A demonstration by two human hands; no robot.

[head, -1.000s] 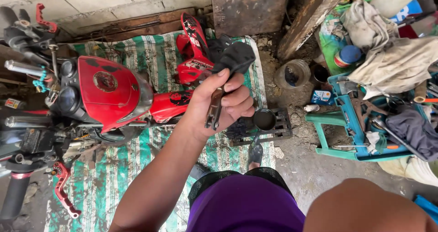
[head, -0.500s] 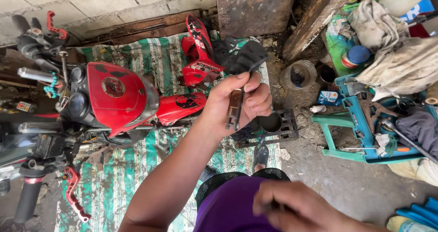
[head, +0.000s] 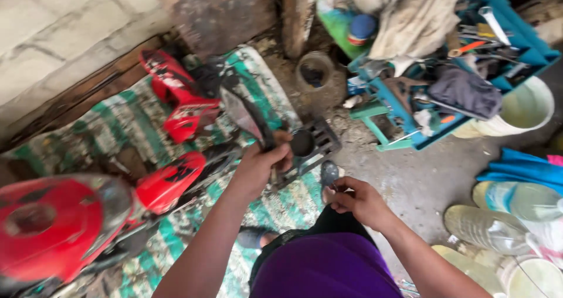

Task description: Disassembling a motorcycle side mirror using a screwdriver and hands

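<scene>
my left hand (head: 258, 166) is clenched round a dark, flat metal part (head: 249, 119), holding it up over the green striped mat (head: 117, 122), just above the black grate (head: 314, 145). my right hand (head: 360, 201) sits lower, fingers curled near a small grey piece (head: 329, 172); i cannot tell whether it grips anything. red fairings (head: 182, 107) and a red tank (head: 53, 227) lie to the left, a blue tool rack (head: 422, 107) to the right.
</scene>
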